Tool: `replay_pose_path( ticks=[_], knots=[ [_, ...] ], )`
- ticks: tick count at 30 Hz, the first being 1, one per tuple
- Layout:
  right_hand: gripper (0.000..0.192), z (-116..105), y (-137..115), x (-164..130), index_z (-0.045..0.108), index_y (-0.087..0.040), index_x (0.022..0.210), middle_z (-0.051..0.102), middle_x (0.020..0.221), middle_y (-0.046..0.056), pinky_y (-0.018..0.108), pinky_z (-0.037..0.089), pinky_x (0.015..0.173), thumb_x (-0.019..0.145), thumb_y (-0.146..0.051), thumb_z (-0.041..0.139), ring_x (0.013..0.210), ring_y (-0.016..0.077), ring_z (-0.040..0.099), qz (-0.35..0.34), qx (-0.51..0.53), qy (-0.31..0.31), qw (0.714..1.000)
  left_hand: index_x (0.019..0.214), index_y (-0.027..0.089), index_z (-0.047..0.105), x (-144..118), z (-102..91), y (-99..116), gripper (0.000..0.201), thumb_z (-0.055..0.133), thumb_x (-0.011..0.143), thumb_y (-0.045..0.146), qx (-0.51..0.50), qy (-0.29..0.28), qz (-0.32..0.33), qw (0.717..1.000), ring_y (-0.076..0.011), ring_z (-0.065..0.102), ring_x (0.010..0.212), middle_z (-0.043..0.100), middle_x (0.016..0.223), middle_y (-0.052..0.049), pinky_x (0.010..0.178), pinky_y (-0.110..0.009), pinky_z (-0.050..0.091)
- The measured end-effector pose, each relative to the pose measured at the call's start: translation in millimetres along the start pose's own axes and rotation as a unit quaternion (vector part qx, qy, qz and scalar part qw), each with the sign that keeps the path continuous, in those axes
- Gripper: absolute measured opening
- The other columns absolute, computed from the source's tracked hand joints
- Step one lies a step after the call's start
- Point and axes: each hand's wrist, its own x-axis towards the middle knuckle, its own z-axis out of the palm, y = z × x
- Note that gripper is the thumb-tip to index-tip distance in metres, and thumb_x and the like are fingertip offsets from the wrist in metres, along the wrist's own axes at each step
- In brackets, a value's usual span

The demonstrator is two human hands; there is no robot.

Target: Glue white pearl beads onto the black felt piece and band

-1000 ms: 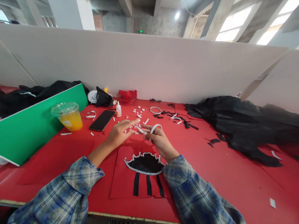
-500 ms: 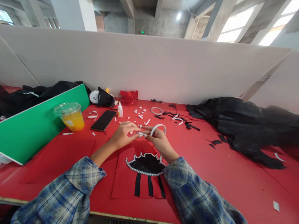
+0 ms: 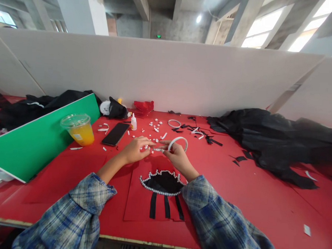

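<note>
My right hand (image 3: 178,157) is closed around a roll of white tape (image 3: 186,143), with the ring standing up from the fingers. A short white strip (image 3: 159,149) sticks out from its fingertips towards the left. My left hand (image 3: 136,151) is just left of the strip, thumb and fingers apart; nothing can be made out in its grip. Below both hands lies a red sheet (image 3: 139,208) bearing a black shape (image 3: 163,182) edged with silver beads (image 3: 165,193). Three black strips (image 3: 153,205) hang below that shape.
Small white bits (image 3: 156,120) and a glue bottle (image 3: 134,122) lie beyond my hands. To the left are a phone (image 3: 115,133), a cup of orange drink (image 3: 80,131) and a green board (image 3: 28,150). Black scraps (image 3: 209,139) and black sheeting (image 3: 260,137) are at right.
My left hand has drawn slightly left, away from the strip, and its thumb and fingers look more apart. My right hand and the tape roll have shifted slightly right.
</note>
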Motion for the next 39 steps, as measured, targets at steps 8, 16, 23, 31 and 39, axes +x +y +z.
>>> replay_pose_path(
  ticks=[8, 16, 23, 31, 39],
  knots=[
    [0.029, -2.1, 0.8, 1.0, 0.062, -0.016, 0.098, 0.067, 0.079, 0.003, 0.03, 0.044, 0.071, 0.071, -0.01, 0.053, 0.072, 0.0151, 0.059, -0.052, -0.094, 0.015, 0.994, 0.088, 0.019, 0.068, -1.3, 2.4, 1.1, 0.023, 0.049, 0.077, 0.011, -0.009, -0.046, -0.03, 0.998, -0.0148, 0.06, 0.075, 0.062, 0.078, -0.003, 0.071, -0.029, 0.05],
    [0.031, -2.8, 0.5, -0.1, 0.062, -0.017, 0.098, 0.065, 0.079, 0.002, 0.03, 0.044, 0.07, 0.069, -0.011, 0.053, 0.074, 0.0154, 0.059, -0.021, -0.075, 0.004, 0.997, 0.081, 0.018, 0.066, 0.0, 0.4, 4.6, 0.013, 0.054, 0.079, 0.02, -0.031, -0.046, -0.021, 0.998, -0.0145, 0.059, 0.072, 0.06, 0.076, -0.003, 0.07, -0.029, 0.049],
    [0.033, -0.9, -1.9, -1.6, 0.061, -0.016, 0.099, 0.065, 0.08, 0.002, 0.032, 0.045, 0.076, 0.068, -0.009, 0.053, 0.076, 0.0152, 0.06, 0.034, -0.033, 0.002, 0.999, 0.073, 0.018, 0.066, -0.5, 0.5, 3.6, 0.013, 0.056, 0.079, 0.022, -0.062, -0.067, -0.016, 0.996, -0.0128, 0.058, 0.066, 0.059, 0.072, -0.002, 0.065, -0.026, 0.047],
    [0.035, 0.5, -13.8, -4.9, 0.059, -0.013, 0.098, 0.057, 0.052, -0.004, 0.025, 0.044, 0.054, 0.066, -0.006, 0.049, 0.049, 0.0104, 0.053, 0.102, 0.061, -0.007, 0.993, 0.065, 0.016, 0.063, 0.3, 4.2, 10.9, 0.015, 0.057, 0.079, 0.018, -0.044, -0.055, -0.009, 0.998, -0.0118, 0.054, 0.064, 0.053, 0.066, 0.0, 0.061, -0.024, 0.042],
    [0.026, -1.8, -22.0, -7.6, 0.061, -0.012, 0.091, 0.062, 0.059, 0.0, 0.022, 0.047, 0.055, 0.067, -0.006, 0.053, 0.05, 0.009, 0.058, 0.173, 0.234, -0.003, 0.957, 0.07, 0.016, 0.06, 0.5, 13.0, 8.9, 0.013, 0.054, 0.081, 0.016, -0.005, 0.073, 0.037, 0.997, -0.0111, 0.052, 0.066, 0.051, 0.069, 0.001, 0.063, -0.024, 0.043]
  ],
)
